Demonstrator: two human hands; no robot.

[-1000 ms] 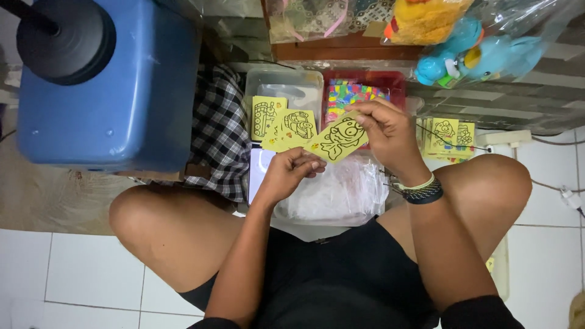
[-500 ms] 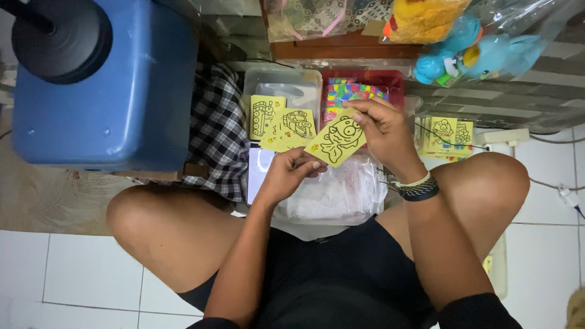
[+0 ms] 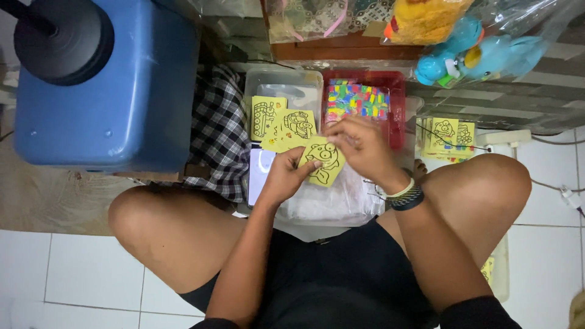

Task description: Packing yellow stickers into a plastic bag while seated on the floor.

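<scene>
Both hands grasp one yellow picture card (image 3: 323,161) at frame centre: left hand (image 3: 286,176) pinching its lower edge, right hand (image 3: 359,146) its top. Sorting appears underway. Two more cards (image 3: 281,122) lie above, over the clear tub (image 3: 286,82).

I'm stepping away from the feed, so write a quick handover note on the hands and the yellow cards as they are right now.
Left hand: fingers pinch the lower left edge of the yellow picture card.
Right hand: fingers grip the same card's upper right edge.
Two more yellow cards lie on the clear tray just beyond; a stack of yellow cards sits to the right. The red tray holds coloured pieces.
Done: one card is in hand over the lap.
Left: nothing on the held card looks altered yet.
</scene>
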